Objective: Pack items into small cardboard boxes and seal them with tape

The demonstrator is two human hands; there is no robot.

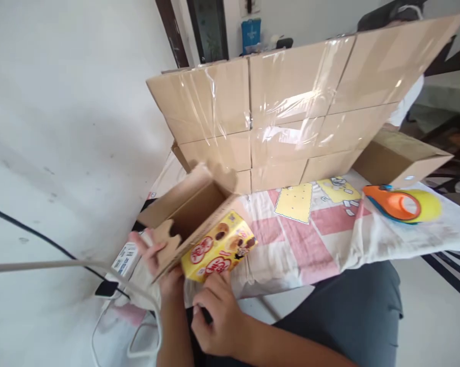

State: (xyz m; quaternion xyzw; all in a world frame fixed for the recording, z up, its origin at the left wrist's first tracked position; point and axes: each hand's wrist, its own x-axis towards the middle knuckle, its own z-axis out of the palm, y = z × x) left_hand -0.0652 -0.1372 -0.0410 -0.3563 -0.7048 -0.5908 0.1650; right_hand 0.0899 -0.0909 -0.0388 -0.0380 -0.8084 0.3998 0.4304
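My left hand (155, 257) grips the near end of an open-topped cardboard box (201, 201) by its notched flap. The box is tilted, and its inside looks dark and bare where I can see it. Against its right side lies a yellow snack box (218, 244) with red lettering and pictures of round biscuits. My right hand (218, 311) has its fingers curled, with the fingertips closed at the snack box's lower edge. Part of my left palm is hidden behind the cardboard box.
A tall taped cardboard partition (287, 112) stands across the table. Yellow paper cutouts (294, 201) lie on the pink-and-white cloth (260, 260). An orange tape dispenser (396, 204) and another cardboard box (398, 155) sit right. Cables (138, 293) hang left. Behind the partition is a person's white sleeve (409, 104).
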